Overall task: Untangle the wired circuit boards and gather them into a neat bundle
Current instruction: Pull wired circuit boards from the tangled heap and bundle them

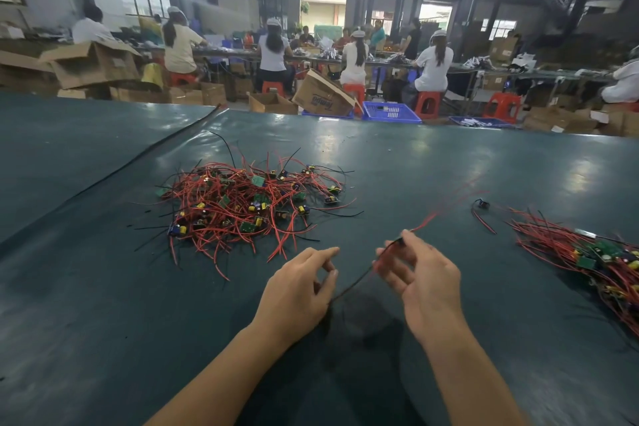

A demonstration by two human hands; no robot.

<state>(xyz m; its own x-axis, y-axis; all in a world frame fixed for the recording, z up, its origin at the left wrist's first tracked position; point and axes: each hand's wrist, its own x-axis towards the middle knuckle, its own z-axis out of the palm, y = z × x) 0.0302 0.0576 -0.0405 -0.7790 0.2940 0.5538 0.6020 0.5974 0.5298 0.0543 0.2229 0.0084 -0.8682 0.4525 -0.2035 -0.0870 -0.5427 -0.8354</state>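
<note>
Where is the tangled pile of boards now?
In the head view, the tangled pile lies on the green table, left of centre, beyond the left hand.

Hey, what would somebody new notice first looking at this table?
First, the tangled heap of red-and-black wired circuit boards mid-table, left of centre. Then the right hand pinching one wire strand near the front, and the straighter bundle at the right edge.

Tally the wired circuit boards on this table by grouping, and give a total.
Tangled heap: 1
Sorted bundle: 1
Stray board lying apart: 1
Wired piece pinched by right hand: 1
Total: 4
</note>
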